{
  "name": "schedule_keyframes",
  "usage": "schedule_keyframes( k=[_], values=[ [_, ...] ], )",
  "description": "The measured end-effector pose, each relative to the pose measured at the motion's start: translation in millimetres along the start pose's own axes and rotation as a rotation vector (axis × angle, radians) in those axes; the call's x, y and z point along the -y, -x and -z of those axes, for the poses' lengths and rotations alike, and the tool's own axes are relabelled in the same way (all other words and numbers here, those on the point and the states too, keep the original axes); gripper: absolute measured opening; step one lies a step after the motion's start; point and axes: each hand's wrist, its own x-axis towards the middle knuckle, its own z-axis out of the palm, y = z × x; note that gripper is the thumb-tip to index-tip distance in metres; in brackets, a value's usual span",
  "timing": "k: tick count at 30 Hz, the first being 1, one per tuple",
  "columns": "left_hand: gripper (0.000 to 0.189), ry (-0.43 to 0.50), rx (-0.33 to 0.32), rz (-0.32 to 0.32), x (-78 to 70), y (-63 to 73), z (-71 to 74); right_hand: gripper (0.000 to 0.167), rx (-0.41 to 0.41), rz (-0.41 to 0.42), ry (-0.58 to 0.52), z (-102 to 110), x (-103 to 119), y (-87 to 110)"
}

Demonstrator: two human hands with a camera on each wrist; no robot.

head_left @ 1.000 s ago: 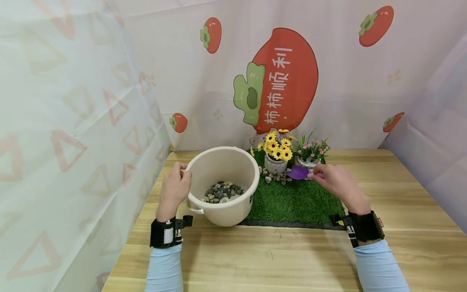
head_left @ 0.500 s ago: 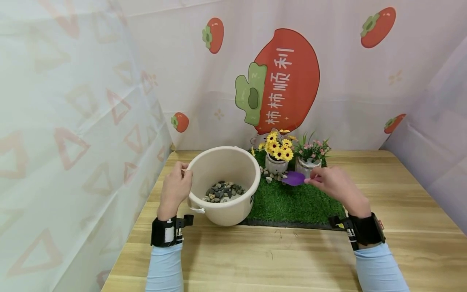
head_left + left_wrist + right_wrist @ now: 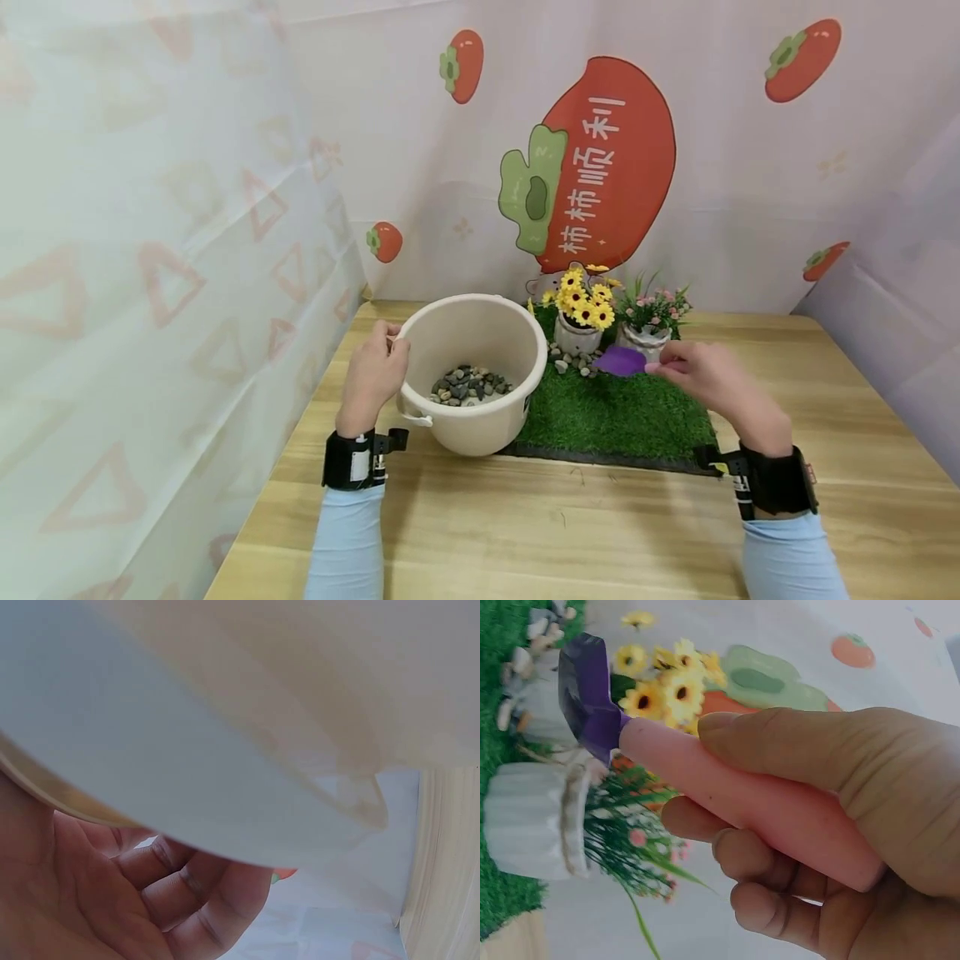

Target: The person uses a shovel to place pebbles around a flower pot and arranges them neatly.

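My left hand (image 3: pixel 375 371) grips the left rim of a beige bucket (image 3: pixel 480 429); in the left wrist view its fingers (image 3: pixel 214 911) curl beneath the rim. Grey and brown pebbles (image 3: pixel 468 385) cover part of the bucket's floor. In my right hand (image 3: pixel 720 387) is a small trowel with a purple blade (image 3: pixel 621 362) and a pink handle (image 3: pixel 735 791). The blade hovers over artificial grass (image 3: pixel 622 425), just right of a small heap of pebbles (image 3: pixel 573 364). No pebbles can be made out on the blade.
A pot of yellow flowers (image 3: pixel 577 337) stands behind the pebble heap. To its right is a white pot (image 3: pixel 643 340) with pink flowers, close behind the trowel. The bucket stands against the mat's left side on a wooden table (image 3: pixel 510 533).
The trowel has come nearer and slightly left, away from the pink-flower pot's front. My left hand stays on the bucket rim. The head view has shifted a little.
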Motion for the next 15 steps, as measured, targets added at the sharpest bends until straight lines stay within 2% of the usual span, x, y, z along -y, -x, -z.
schedule_keyframes(
  k=[4, 10, 15],
  values=[
    [0.042, 0.005, -0.004, 0.004, -1.2, -1.2, -0.7, 0.009, -0.052, -0.017, 0.012, 12, -4, 2.3],
    [0.041, 0.011, -0.013, -0.004, -1.1, -0.8, -0.7, 0.014, -0.028, -0.072, -0.004, 26, -4, 3.2],
    [0.041, 0.014, -0.011, 0.0, -1.3, -0.5, -1.8, 0.011, -0.055, -0.058, -0.04, 32, -4, 5.2]
  ],
)
